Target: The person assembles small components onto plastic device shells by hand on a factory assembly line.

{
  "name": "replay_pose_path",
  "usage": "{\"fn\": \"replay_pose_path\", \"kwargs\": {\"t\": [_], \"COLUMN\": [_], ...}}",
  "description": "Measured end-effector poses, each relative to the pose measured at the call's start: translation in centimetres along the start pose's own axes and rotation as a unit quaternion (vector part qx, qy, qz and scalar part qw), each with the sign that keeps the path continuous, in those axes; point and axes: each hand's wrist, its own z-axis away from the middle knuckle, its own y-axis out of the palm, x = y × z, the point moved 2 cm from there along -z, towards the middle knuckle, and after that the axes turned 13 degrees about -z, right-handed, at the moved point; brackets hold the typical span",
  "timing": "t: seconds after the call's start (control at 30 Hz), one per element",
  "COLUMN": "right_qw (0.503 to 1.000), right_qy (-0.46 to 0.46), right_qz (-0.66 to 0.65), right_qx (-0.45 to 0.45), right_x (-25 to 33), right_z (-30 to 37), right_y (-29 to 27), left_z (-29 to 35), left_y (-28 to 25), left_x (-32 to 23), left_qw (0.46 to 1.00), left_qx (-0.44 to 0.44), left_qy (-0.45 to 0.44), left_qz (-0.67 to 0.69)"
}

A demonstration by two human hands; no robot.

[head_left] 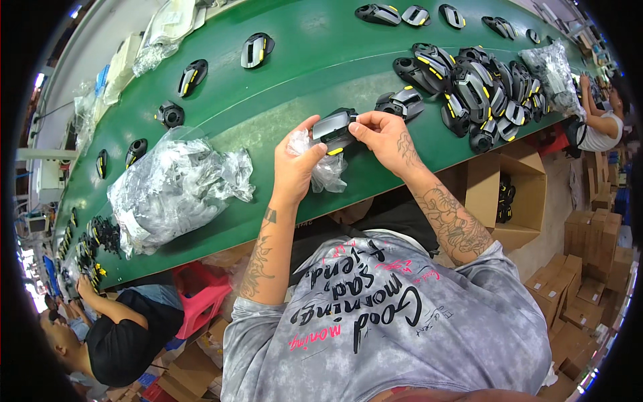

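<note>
a long green table stretches across the view. on its right part lies a heap of grey and black plastic shells with yellow marks, a lone shell near its left side and a filled clear bag just beyond its right. a loose row of shells sits farther back. spaced-out shells trail leftward behind a big, stuffed clear bag, and a dark pile of parts lies beside that bag.

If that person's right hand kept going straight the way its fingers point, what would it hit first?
The grey part, which the right hand already seems to touch, though depth is hard to judge; the left hand holds its other side.
</note>
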Motion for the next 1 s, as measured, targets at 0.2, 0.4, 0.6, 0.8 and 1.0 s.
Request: {"fn": "replay_pose_path", "kwargs": {"t": [0.2, 0.4, 0.6, 0.8, 1.0], "right_qw": [0.993, 0.987, 0.954, 0.989, 0.958], "right_qy": [-0.061, -0.089, -0.21, -0.124, -0.214], "right_qz": [0.077, 0.135, 0.211, 0.053, 0.189], "right_qx": [-0.062, -0.022, -0.022, 0.052, 0.007], "right_x": [1.1, 3.4, 4.8, 3.9, 5.3], "right_z": [1.3, 2.4, 2.5, 1.2, 2.3], "right_y": [1.6, 2.0, 1.5, 1.0, 1.8], "left_z": [0.4, 0.9, 2.1, 3.4, 2.8], "left_y": [0.4, 0.9, 1.5, 2.8, 2.0], "left_x": [0.0, 0.0, -2.3, -4.2, -4.1], "left_qw": [1.0, 0.997, 0.987, 0.979, 0.989], "left_qx": [-0.016, -0.065, -0.079, -0.087, -0.086], "left_qy": [0.009, 0.028, 0.107, 0.117, 0.071], "left_qz": [-0.02, -0.006, -0.089, -0.142, -0.098]}}
